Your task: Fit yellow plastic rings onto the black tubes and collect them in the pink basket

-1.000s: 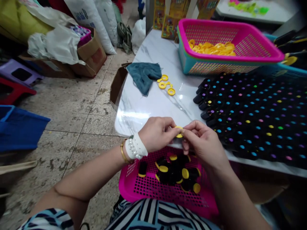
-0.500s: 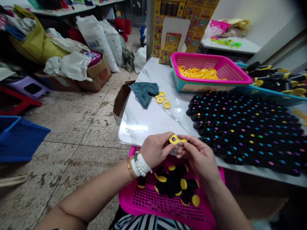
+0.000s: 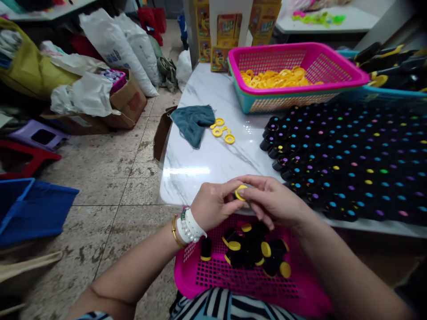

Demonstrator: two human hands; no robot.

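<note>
Over the lap, my left hand [image 3: 211, 202] grips a small black tube, mostly hidden by the fingers, topped by a yellow flip cap [image 3: 240, 192]. My right hand [image 3: 275, 198] is closed around the cap's other side, its thumb pressed on the yellow lid, which is folded shut. Beneath both hands is a pink basket [image 3: 187, 286] holding several black tubes with yellow caps [image 3: 235, 246]. On the table in front lie a few loose yellow ring caps [image 3: 229, 138] beside a dark teal cloth [image 3: 193, 124].
The white marbled table [image 3: 187, 184] carries dense rows of black tubes [image 3: 353, 155] with coloured dots at right. Behind them stands a pink-and-teal basket [image 3: 296, 91] of yellow caps. Yellow printed boxes [image 3: 223, 58] are stacked at the back. A blue bin [image 3: 40, 209] sits on the floor at left.
The yellow lid was swung open, showing a purple dot; now it is folded over the top, with my right thumb on it. My right hand has moved left, and the camera view has shifted.
</note>
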